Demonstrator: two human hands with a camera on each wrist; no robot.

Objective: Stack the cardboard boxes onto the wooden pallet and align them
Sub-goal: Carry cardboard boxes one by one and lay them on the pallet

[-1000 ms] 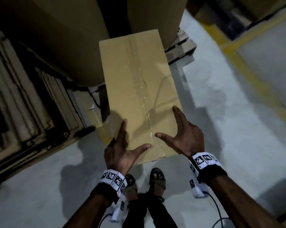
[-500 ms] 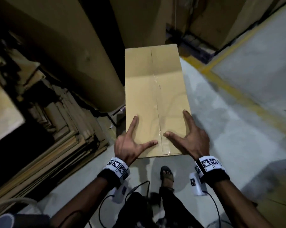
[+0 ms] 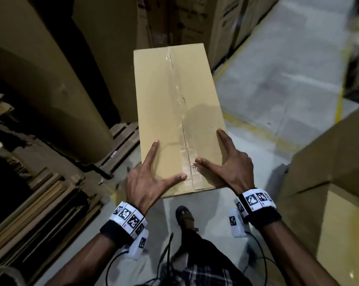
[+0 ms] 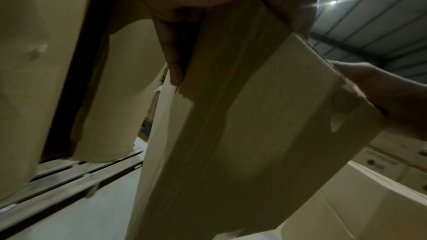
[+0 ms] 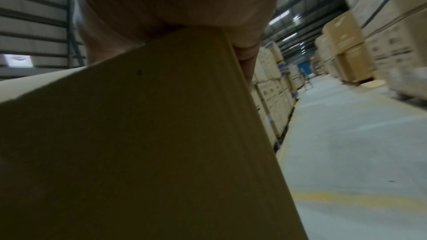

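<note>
A long tan cardboard box (image 3: 174, 100) with a clear tape seam is held off the floor, lengthwise away from me. My left hand (image 3: 151, 178) grips its near left corner, thumb and forefinger spread on top. In the left wrist view the other fingers (image 4: 173, 52) lie down the side of the box (image 4: 254, 134). My right hand (image 3: 230, 168) grips the near right corner the same way, and its palm (image 5: 184, 6) sits over the box (image 5: 150, 143). A wooden pallet (image 3: 123, 139) lies at the left under big paper rolls.
Large brown paper rolls (image 3: 40, 89) stand at the left, with flat cardboard sheets (image 3: 30, 203) stacked beside them. A big carton (image 3: 329, 182) is close on my right. Stacked cartons (image 3: 195, 23) line the aisle ahead. Yellow lines (image 3: 257, 137) mark the grey floor.
I have turned right while carrying the box in the same two-handed grip. The rolls and pallet slid left in view, and the carton at the right and the aisle came into sight.
</note>
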